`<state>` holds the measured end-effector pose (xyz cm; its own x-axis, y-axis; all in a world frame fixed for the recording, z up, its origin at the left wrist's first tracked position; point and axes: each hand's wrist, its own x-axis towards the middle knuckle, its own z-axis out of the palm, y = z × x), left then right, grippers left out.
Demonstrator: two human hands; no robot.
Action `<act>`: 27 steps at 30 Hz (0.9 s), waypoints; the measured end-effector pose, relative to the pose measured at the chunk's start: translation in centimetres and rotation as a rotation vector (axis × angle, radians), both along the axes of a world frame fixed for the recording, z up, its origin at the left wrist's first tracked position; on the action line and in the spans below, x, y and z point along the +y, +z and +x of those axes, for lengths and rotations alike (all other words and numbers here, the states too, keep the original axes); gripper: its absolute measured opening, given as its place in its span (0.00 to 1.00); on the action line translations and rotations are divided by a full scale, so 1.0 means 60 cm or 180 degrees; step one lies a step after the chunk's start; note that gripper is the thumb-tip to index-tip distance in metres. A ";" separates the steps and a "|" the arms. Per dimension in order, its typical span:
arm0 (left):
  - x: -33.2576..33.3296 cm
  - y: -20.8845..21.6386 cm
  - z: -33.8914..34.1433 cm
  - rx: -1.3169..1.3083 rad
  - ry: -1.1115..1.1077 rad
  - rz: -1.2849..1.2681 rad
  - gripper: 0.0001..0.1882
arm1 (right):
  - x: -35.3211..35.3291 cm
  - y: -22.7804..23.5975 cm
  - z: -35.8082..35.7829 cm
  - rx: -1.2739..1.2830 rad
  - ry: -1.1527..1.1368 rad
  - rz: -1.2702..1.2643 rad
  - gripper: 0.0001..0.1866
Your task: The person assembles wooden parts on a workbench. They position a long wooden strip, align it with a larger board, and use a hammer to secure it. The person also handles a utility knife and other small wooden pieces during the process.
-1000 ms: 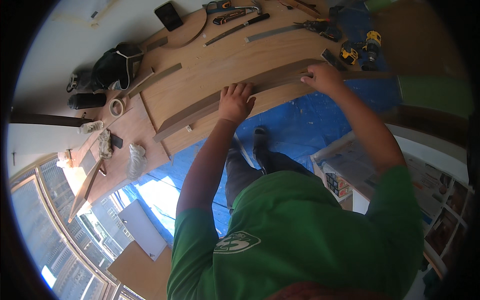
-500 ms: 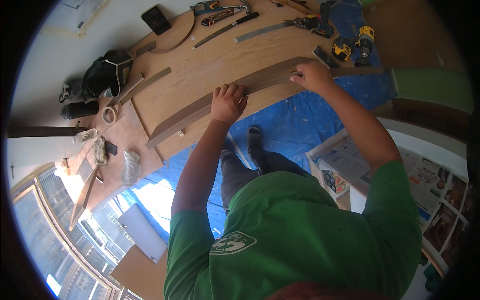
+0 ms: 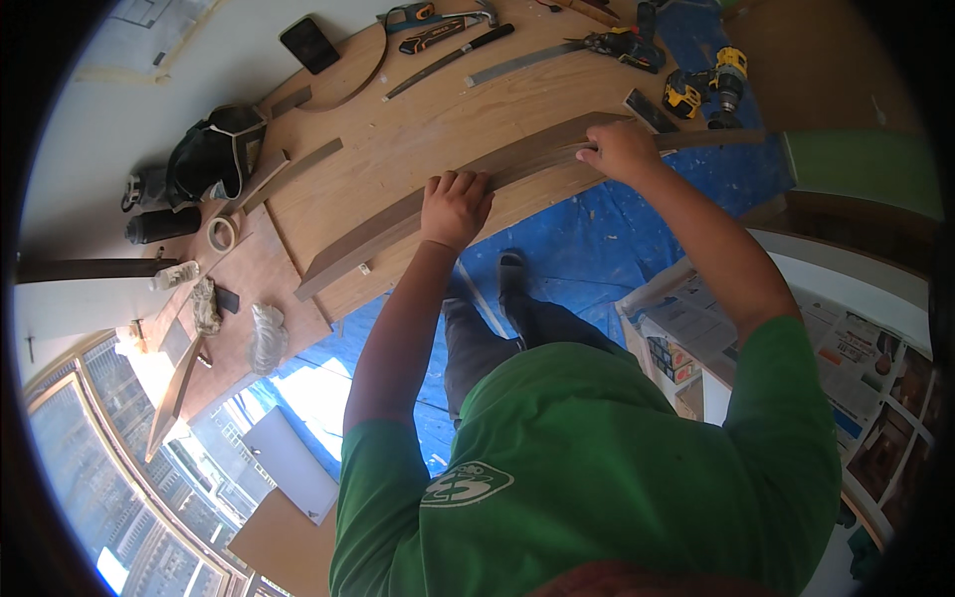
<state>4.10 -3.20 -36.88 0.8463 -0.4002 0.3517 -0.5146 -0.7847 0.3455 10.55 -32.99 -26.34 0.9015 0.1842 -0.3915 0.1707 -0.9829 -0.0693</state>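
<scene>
A long brown wooden board (image 3: 363,239) lies across the near part of the plywood worktop (image 3: 418,129), bowed by the lens. My left hand (image 3: 455,209) is curled over its middle, fingers across the top and thumb at the near side. Farther right, my right hand (image 3: 622,152) grips the near edge of the wood, with thumb and forefinger pinched together there. A narrower wooden strip (image 3: 708,139) reaches out to the right past that hand. Whether the strip and board are joined is hidden under my right hand.
Along the far side lie a phone (image 3: 309,46), a hammer (image 3: 484,14), a file (image 3: 448,63) and a metal ruler (image 3: 522,64). Cordless drills (image 3: 729,80) stand at right. Masking tape (image 3: 222,234) and a black bag (image 3: 211,154) sit left. Blue sheeting (image 3: 567,249) covers the floor.
The whole view has shifted very slightly. Both hands keep their places on the wood, and nothing was let go or taken up.
</scene>
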 end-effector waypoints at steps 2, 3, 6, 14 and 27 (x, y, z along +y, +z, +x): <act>0.000 0.001 0.000 0.0017 -0.0008 0.0009 0.18 | 0.000 -0.002 -0.001 -0.0046 0.0003 0.0010 0.17; 0.000 0.002 0.000 0.0026 -0.0012 0.0014 0.18 | 0.000 -0.003 -0.001 -0.0069 0.0005 0.0016 0.17; 0.001 -0.001 0.001 -0.0014 -0.0047 0.0027 0.18 | 0.000 -0.008 0.000 -0.0046 0.0025 -0.0042 0.16; 0.002 -0.004 0.003 0.0031 -0.0055 0.0016 0.19 | -0.001 -0.013 0.002 -0.0071 -0.0015 0.0006 0.16; -0.045 0.014 0.013 0.0243 -0.0124 -0.0013 0.22 | -0.001 -0.029 0.006 -0.0228 0.0044 0.0023 0.17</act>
<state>4.87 -5.89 -36.04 0.8545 -0.4319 0.2885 -0.5167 -0.7632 0.3880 10.92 -33.08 -28.06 0.9245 0.1994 -0.3249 0.1890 -0.9799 -0.0635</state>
